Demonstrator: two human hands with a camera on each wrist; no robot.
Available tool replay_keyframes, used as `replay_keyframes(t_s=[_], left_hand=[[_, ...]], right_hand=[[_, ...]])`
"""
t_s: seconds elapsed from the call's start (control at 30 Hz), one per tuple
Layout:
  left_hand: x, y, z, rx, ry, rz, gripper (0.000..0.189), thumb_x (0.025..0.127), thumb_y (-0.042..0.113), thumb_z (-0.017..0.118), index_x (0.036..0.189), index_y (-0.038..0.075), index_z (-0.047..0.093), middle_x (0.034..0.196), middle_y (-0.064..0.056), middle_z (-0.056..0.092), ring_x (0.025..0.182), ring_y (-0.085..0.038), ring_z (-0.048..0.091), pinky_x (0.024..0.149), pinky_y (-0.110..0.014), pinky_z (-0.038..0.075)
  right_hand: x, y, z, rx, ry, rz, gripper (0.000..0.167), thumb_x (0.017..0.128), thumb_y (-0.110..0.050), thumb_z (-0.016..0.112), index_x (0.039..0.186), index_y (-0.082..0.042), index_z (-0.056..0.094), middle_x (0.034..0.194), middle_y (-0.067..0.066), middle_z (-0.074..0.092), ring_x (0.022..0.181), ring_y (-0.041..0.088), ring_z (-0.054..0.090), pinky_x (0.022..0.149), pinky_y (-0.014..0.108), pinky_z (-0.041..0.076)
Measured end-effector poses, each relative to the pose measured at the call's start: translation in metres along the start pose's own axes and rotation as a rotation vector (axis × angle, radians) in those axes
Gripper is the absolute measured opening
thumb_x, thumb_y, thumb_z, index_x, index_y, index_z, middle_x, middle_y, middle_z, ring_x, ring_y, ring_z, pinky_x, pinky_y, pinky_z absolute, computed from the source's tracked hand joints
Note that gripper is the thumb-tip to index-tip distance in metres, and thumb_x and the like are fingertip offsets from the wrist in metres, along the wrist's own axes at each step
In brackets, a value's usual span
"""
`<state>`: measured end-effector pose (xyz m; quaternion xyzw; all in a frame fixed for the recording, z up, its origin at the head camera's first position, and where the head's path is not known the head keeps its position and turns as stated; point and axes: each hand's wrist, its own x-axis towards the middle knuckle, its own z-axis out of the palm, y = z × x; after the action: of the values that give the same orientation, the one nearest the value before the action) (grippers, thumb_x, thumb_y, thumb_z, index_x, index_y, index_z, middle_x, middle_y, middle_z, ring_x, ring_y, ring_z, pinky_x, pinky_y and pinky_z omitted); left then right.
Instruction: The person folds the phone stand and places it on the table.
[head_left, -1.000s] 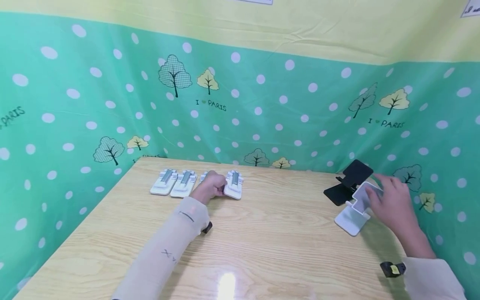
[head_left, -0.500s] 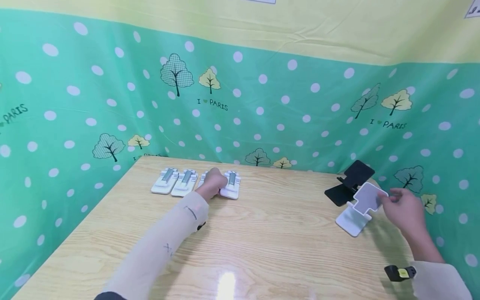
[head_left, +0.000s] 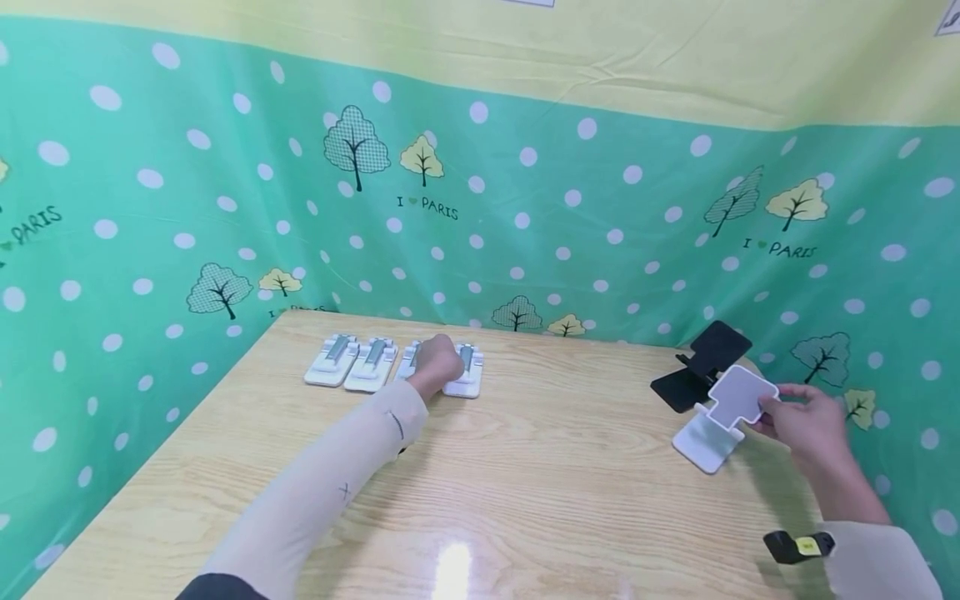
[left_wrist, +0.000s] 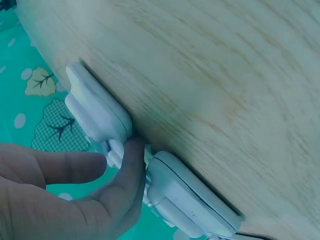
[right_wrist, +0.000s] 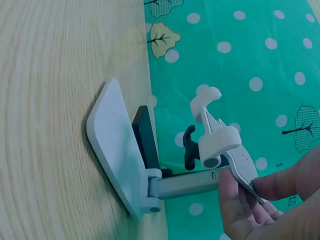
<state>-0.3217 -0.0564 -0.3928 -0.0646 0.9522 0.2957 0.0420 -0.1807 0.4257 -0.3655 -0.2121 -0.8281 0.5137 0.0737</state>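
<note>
Several white folded phone stands [head_left: 370, 375] lie in a row at the table's back left. My left hand [head_left: 438, 364] reaches between the rightmost folded stand [head_left: 465, 383] and its neighbour. In the left wrist view a fingertip is right at the end of one folded stand [left_wrist: 97, 105], with the other stand [left_wrist: 192, 195] close beside it; the thumb is apart from the finger. At the right, my right hand [head_left: 813, 425] pinches the upper plate of an unfolded white phone stand [head_left: 701, 442] between thumb and fingers. Its base plate [right_wrist: 115, 145] stands on the table.
An unfolded black phone stand [head_left: 678, 389] stands just behind the white one, partly hidden by it. A green dotted cloth [head_left: 525, 192] hangs behind the wooden table [head_left: 555, 475] and along its sides.
The rightmost folded stand, tilted a second ago, now sits in line in the row. My right hand drew back from the white stand's plate, then took hold of its edge, and the plate's angle shifted.
</note>
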Motion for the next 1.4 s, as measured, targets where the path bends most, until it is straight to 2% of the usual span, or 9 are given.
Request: replay_keyframes(t_s=[0.2,0.4,0.53,0.7,0.9,1.03,1.17,1.27,1.4], left_hand=[[-0.003,0.006,-0.005,-0.065,0.017,-0.009,0.003,0.090,0.001,0.060,0.091,0.002,0.063,0.079,-0.010,0.060,0.072,-0.024,0.060,0.059,-0.029,0.051],[0.001,0.008,-0.006,-0.177,0.064,-0.034,0.004,0.092,0.006,0.060,0.090,0.003,0.062,0.079,-0.010,0.060,0.067,-0.023,0.060,0.055,-0.031,0.051],[0.004,0.009,-0.001,-0.212,0.068,-0.013,0.010,0.092,0.006,0.058,0.082,0.007,0.058,0.072,-0.007,0.056,0.058,-0.019,0.054,0.049,-0.029,0.047],[0.003,0.011,0.001,-0.286,0.053,0.013,0.006,0.092,0.006,0.057,0.091,0.005,0.063,0.071,-0.004,0.055,0.056,-0.015,0.050,0.048,-0.026,0.044],[0.000,0.017,0.006,-0.386,0.024,0.047,0.023,0.089,0.002,0.054,0.068,0.010,0.048,0.059,0.001,0.042,0.050,-0.013,0.038,0.045,-0.025,0.035],[0.001,0.020,0.012,-0.418,0.038,0.080,0.034,0.083,-0.003,0.052,0.058,0.015,0.038,0.053,0.004,0.033,0.046,-0.011,0.030,0.042,-0.024,0.028],[0.003,0.022,0.019,-0.432,0.037,0.110,0.034,0.079,-0.004,0.047,0.055,0.016,0.034,0.051,0.004,0.027,0.046,-0.011,0.024,0.042,-0.023,0.021],[0.003,0.025,0.024,-0.454,0.020,0.115,0.034,0.078,-0.004,0.046,0.055,0.017,0.033,0.051,0.005,0.026,0.047,-0.011,0.024,0.043,-0.023,0.022],[0.003,0.029,0.027,-0.506,-0.020,0.110,0.034,0.078,-0.005,0.047,0.055,0.017,0.034,0.051,0.004,0.027,0.048,-0.011,0.026,0.044,-0.024,0.024]], right_hand=[[-0.001,-0.004,0.004,0.076,-0.067,0.043,0.047,0.107,-0.007,0.045,0.146,0.014,0.031,0.132,0.034,0.048,0.076,0.005,0.065,0.081,0.034,0.064],[0.001,-0.008,0.005,0.224,-0.144,0.084,0.032,0.107,-0.010,0.050,0.133,0.007,0.046,0.126,0.022,0.048,0.080,0.006,0.063,0.076,0.028,0.062],[0.001,-0.009,0.008,0.255,-0.154,0.070,0.037,0.107,-0.013,0.051,0.139,0.005,0.045,0.119,0.014,0.054,0.082,0.006,0.062,0.077,0.027,0.061],[0.000,-0.016,0.015,0.311,-0.153,0.067,0.034,0.107,-0.014,0.051,0.138,-0.001,0.047,0.106,-0.003,0.058,0.086,0.007,0.061,0.076,0.025,0.060],[-0.002,-0.028,0.028,0.332,-0.159,0.050,0.039,0.107,-0.015,0.051,0.142,0.002,0.044,0.108,-0.003,0.057,0.088,0.008,0.060,0.076,0.024,0.059],[-0.003,-0.036,0.037,0.353,-0.180,0.038,0.027,0.108,-0.013,0.049,0.131,0.001,0.047,0.112,0.002,0.054,0.089,0.011,0.059,0.078,0.026,0.058],[-0.003,-0.042,0.045,0.336,-0.198,0.039,0.015,0.110,-0.013,0.043,0.121,-0.003,0.046,0.130,0.014,0.044,0.101,0.019,0.052,0.079,0.026,0.055],[-0.004,-0.049,0.052,0.302,-0.207,0.035,0.028,0.111,-0.015,0.038,0.135,-0.001,0.043,0.146,0.023,0.035,0.117,0.029,0.046,0.090,0.030,0.054],[-0.005,-0.058,0.065,0.273,-0.215,0.023,0.051,0.112,-0.016,0.033,0.158,0.004,0.023,0.162,0.026,0.022,0.134,0.036,0.037,0.110,0.044,0.045]])
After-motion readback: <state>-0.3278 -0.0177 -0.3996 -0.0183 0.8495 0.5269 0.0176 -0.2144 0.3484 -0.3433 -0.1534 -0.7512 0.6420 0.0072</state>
